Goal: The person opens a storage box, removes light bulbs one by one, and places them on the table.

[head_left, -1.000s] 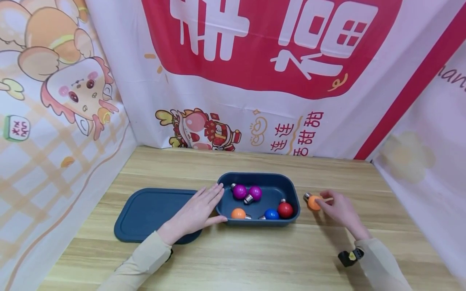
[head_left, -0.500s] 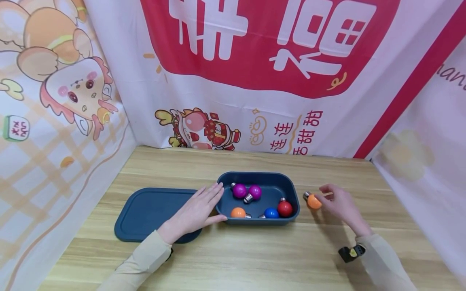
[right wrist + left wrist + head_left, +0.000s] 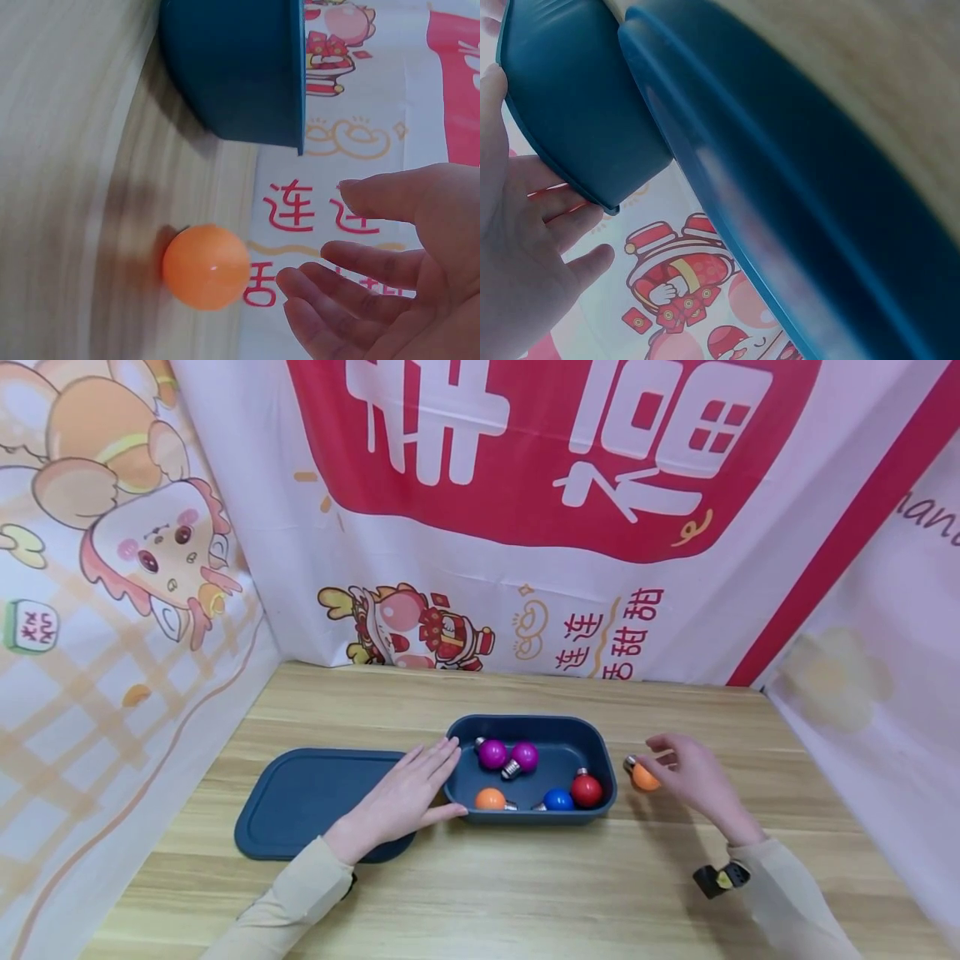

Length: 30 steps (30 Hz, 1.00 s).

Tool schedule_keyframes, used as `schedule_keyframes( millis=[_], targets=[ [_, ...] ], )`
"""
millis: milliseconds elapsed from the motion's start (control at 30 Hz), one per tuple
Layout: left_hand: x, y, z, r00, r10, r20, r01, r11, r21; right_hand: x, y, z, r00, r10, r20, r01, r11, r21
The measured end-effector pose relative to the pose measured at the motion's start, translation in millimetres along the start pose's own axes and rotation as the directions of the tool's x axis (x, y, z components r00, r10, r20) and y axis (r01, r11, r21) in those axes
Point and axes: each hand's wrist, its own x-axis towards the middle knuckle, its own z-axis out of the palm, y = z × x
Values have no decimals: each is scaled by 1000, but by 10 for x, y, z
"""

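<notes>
Head: left hand (image 3: 401, 802) at box (image 3: 536, 817) rim, orange bulb (image 3: 644, 779) on counter (image 3: 540, 893) right of box, right hand (image 3: 696, 783) beside it | Left wrist: fingers (image 3: 574, 225) spread, touching box, gripping nothing | Right wrist: fingers (image 3: 371, 262) loosely curved, holding nothing, clear of bulb
</notes>
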Motion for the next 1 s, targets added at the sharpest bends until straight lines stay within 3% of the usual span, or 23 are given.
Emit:
schedule_keyframes(
  millis=[600,833,1000],
  targets=[
    [9,7,10,1000,6,-1,-6,1000,9,14,-352,10,985,-169,25,169,985,30],
    [7,-1,5,1000,12,-12,-12,1000,17,26,-465,82,965,-259,44,256,965,54],
    [-1,-6,0,1000,8,-5,-8,1000,10,51,-531,150,945,-304,117,293,951,102]
  ],
)
